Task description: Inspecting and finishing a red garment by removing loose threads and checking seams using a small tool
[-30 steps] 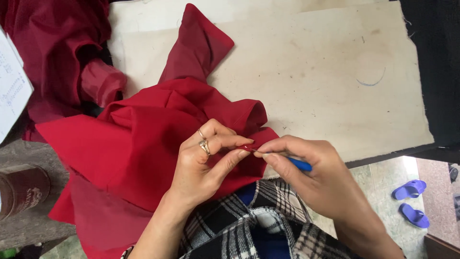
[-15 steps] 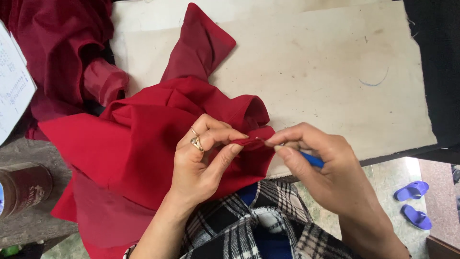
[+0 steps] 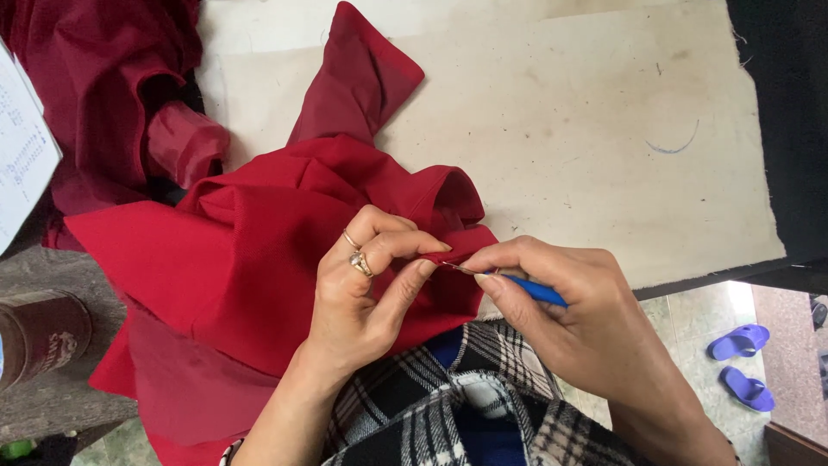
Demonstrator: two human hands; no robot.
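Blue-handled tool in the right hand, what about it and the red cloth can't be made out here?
Head view:
- Blue-handled tool: working end too small to tell its kind; rest of handle hidden in the right hand.
- Red cloth: pinched edge covered by the left hand fingertips; lower part cut off by the bottom edge.
- Brown container: cut off by the left edge.

A single camera, worn on the person's head, looks steeply down and slightly forward over the lap. It sits close: the left hand (image 3: 366, 285) and right hand (image 3: 573, 315) fill the lower middle of the frame, with the checked garment (image 3: 466, 406) on the person's body at the bottom edge. The pale bench (image 3: 569, 129) spreads across the upper half, its near edge running at a slant on the right, and the floor (image 3: 690, 315) shows below it in the lower right corner.
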